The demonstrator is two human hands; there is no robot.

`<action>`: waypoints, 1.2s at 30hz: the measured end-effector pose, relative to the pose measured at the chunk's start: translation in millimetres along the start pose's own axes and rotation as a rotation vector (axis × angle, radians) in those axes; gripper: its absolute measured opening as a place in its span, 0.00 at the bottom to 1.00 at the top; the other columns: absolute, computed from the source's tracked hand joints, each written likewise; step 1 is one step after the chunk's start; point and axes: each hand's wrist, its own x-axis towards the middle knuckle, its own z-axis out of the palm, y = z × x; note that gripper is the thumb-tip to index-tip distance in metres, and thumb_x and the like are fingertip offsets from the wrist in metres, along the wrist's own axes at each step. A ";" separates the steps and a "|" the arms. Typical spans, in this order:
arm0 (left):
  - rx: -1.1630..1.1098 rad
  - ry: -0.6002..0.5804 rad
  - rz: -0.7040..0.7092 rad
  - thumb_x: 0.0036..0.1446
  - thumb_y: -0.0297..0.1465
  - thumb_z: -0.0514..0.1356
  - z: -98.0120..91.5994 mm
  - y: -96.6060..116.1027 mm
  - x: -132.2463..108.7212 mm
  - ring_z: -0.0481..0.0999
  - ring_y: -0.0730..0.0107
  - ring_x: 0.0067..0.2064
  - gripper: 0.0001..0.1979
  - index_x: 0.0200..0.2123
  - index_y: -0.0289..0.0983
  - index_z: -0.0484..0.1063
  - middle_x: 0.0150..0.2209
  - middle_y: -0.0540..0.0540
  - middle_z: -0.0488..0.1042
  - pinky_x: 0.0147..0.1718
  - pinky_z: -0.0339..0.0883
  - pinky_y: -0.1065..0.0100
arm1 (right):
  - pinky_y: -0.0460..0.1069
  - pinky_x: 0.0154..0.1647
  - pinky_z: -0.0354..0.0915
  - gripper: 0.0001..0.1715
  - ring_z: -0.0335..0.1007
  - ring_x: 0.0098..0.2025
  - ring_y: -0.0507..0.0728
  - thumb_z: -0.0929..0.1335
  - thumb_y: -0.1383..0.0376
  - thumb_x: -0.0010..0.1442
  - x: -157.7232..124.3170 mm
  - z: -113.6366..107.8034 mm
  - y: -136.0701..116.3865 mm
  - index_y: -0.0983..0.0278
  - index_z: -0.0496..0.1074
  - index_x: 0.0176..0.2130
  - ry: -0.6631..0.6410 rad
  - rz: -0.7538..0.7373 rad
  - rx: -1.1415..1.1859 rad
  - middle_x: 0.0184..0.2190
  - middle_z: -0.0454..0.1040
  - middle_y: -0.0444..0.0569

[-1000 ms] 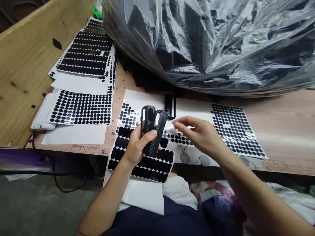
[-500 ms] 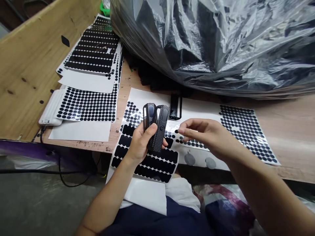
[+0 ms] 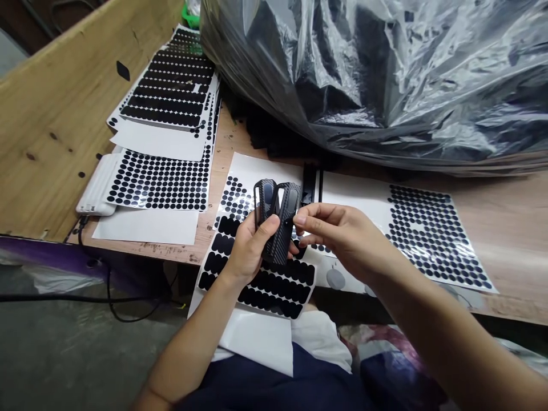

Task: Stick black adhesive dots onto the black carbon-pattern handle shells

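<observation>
My left hand (image 3: 252,245) grips two black carbon-patterned plastic cases (image 3: 280,234) side by side, its thumb across their fronts. Each case has an oval pad near the top and a light slot along its side. My right hand (image 3: 338,231) is pinched at the right-hand case's edge, thumb and index finger together. Whatever sits between those fingertips is too small or hidden to make out. Under the left hand lies a sheet of black scalloped stickers (image 3: 274,285), hanging over the table's front edge. Behind my right fingers, another black case (image 3: 309,180) rests on white paper, partly covered.
A large clear plastic bag (image 3: 377,74) of dark items fills the back. Sticker sheets (image 3: 160,177) are stacked at left beside a white power bank (image 3: 97,185) with a cable. Another dotted sheet (image 3: 440,240) lies at right. A wooden board (image 3: 60,131) walls the left side.
My right hand has moved left from over the dotted sheet to the edge of the right-hand case. The left hand still holds both cases. The view has shifted slightly.
</observation>
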 end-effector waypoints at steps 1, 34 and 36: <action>0.000 0.000 -0.001 0.56 0.52 0.69 -0.4 -0.3 0.0 0.81 0.66 0.25 0.29 0.46 0.35 0.68 0.29 0.48 0.79 0.22 0.75 0.70 | 0.50 0.32 0.73 0.26 0.76 0.25 0.54 0.83 0.46 0.41 -0.2 0.0 -0.4 0.62 0.77 0.26 -0.006 -0.001 -0.005 0.23 0.76 0.43; 0.040 0.017 -0.006 0.56 0.53 0.69 -0.1 -0.2 -2.6 0.82 0.63 0.25 0.30 0.48 0.35 0.67 0.26 0.48 0.79 0.20 0.72 0.71 | 0.52 0.32 0.71 0.26 0.77 0.27 0.58 0.79 0.43 0.52 -6.8 3.9 -4.3 0.61 0.75 0.30 0.060 -0.148 -0.271 0.24 0.79 0.46; 0.044 0.015 -0.005 0.57 0.53 0.68 -0.5 -0.3 -2.7 0.82 0.63 0.26 0.30 0.48 0.35 0.67 0.27 0.48 0.79 0.21 0.73 0.71 | 0.53 0.33 0.72 0.26 0.77 0.27 0.59 0.78 0.43 0.53 -7.6 4.6 -4.7 0.61 0.75 0.30 0.055 -0.150 -0.272 0.24 0.79 0.47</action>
